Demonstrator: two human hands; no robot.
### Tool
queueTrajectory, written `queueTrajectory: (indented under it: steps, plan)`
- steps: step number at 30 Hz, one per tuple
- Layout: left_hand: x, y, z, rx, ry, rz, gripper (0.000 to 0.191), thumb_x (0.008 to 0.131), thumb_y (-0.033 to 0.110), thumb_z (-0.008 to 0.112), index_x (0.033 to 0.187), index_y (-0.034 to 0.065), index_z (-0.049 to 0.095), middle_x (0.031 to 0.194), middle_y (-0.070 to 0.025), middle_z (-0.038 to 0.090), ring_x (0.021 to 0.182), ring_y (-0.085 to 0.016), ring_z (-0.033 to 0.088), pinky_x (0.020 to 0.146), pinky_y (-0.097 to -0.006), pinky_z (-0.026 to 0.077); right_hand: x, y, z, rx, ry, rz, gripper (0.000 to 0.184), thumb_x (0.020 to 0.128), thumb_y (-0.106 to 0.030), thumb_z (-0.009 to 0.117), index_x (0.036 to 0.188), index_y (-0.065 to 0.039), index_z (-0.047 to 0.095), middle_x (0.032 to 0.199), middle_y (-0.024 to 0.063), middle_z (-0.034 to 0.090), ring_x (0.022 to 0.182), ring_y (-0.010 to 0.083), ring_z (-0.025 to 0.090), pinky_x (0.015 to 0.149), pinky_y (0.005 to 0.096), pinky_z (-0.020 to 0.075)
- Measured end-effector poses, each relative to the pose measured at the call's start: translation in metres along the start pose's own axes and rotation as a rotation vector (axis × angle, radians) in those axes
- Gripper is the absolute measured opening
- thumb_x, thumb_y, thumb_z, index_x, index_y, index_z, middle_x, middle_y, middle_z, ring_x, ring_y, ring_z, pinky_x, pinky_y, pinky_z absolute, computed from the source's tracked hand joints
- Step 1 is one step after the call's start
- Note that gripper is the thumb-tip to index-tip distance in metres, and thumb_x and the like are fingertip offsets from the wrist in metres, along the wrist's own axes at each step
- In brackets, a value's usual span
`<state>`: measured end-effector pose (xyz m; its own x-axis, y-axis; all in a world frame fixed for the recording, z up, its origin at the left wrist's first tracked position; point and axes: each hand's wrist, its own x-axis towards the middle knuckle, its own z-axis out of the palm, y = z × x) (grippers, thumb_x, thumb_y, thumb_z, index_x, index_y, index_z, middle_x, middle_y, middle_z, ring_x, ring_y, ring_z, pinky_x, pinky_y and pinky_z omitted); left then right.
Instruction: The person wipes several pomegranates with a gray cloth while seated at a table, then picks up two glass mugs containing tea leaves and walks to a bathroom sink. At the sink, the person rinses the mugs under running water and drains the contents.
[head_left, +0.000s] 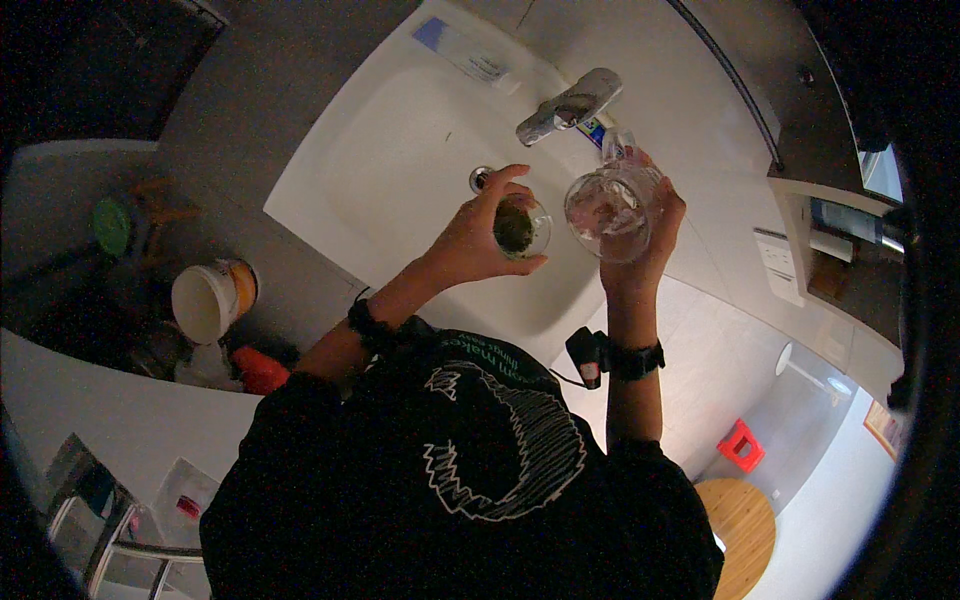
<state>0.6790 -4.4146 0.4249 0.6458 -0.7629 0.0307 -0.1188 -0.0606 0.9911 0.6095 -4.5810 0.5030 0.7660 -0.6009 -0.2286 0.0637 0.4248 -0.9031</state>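
Note:
Above a white washbasin (390, 187), my left hand (465, 244) grips a small clear glass (541, 238) that has dark green, leaf-like matter inside. To its right, my right hand (664, 217) holds a wider clear glass vessel (606, 229), its round mouth facing the camera. Whether this one holds liquid is hard to tell. The two vessels are close together but apart. Beyond them, a chrome faucet (570, 105) juts over the basin. Part of the metal drain (480, 178) shows past my left fingers.
A clear bottle or packet with a blue end (457, 52) lies on the basin's back ledge. A colourful tube or packet (592, 131) sits by the faucet. On the left are a white bucket (202, 304) and a red object (259, 369). At lower right are a red stool (741, 446) and a round wooden top (739, 532).

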Motion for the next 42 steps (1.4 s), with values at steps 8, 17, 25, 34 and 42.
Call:
queueTrajectory:
  steps: [8, 17, 25, 34, 42]
  plan:
    - [0.007, 0.005, 0.012, -0.020, 0.050, 0.053, 0.105, 0.059, 0.026, 0.089, 0.140, 0.0097, 0.025, 0.114, -0.0138, 0.059, 0.108, -0.026, 0.059, 0.098, -0.0388, 0.044, 0.002, -0.004, 0.001, -0.296, 0.084, -0.317, 0.034, 0.099, -0.023, 0.045, 0.119, 0.003, 0.056, 0.110, 0.0141, 0.062, 0.074, 0.0198, 0.067, 0.058, 0.0296, 0.0543]
    - [-0.005, -0.005, 0.000, 0.030, 0.073, 0.044, 0.100, 0.063, 0.025, 0.086, 0.140, 0.0099, 0.025, 0.114, -0.0139, 0.056, 0.106, -0.027, 0.058, 0.095, -0.0388, 0.046, -0.009, -0.017, 0.012, -0.638, 0.044, -0.688, 0.038, 0.099, -0.026, 0.048, 0.120, 0.005, 0.054, 0.112, 0.0172, 0.061, 0.073, 0.0205, 0.066, 0.062, 0.0283, 0.0540]
    - [-0.004, -0.036, -0.004, 0.057, 0.152, 0.070, 0.099, 0.059, 0.029, 0.089, 0.137, 0.0093, 0.030, 0.114, -0.0136, 0.059, 0.107, -0.025, 0.060, 0.096, -0.0373, 0.047, -0.013, -0.027, 0.023, -0.742, -0.036, -0.928, 0.054, 0.095, -0.041, 0.052, 0.121, 0.006, 0.049, 0.118, 0.0215, 0.055, 0.096, 0.0281, 0.063, 0.068, 0.0360, 0.0595]
    - [-0.003, -0.042, -0.007, 0.052, 0.184, 0.031, 0.099, 0.059, 0.030, 0.090, 0.137, 0.0085, 0.032, 0.117, -0.0129, 0.057, 0.109, -0.024, 0.059, 0.098, -0.0373, 0.046, -0.004, -0.023, -0.006, 0.207, 0.120, -0.043, 0.059, 0.093, -0.037, 0.057, 0.135, -0.002, 0.035, 0.132, 0.0222, 0.043, 0.110, 0.0380, 0.056, 0.100, 0.0509, 0.0435]
    - [-0.014, -0.050, -0.020, 0.077, 0.237, 0.023, 0.097, 0.062, 0.024, 0.088, 0.137, 0.0095, 0.028, 0.113, -0.0155, 0.058, 0.104, -0.027, 0.060, 0.093, -0.0379, 0.049, -0.025, 0.047, -0.083, 0.726, 0.333, 0.337, 0.063, 0.090, -0.040, 0.060, 0.135, -0.002, 0.037, 0.137, 0.0216, 0.039, 0.124, 0.0375, 0.042, 0.106, 0.0487, 0.0396]
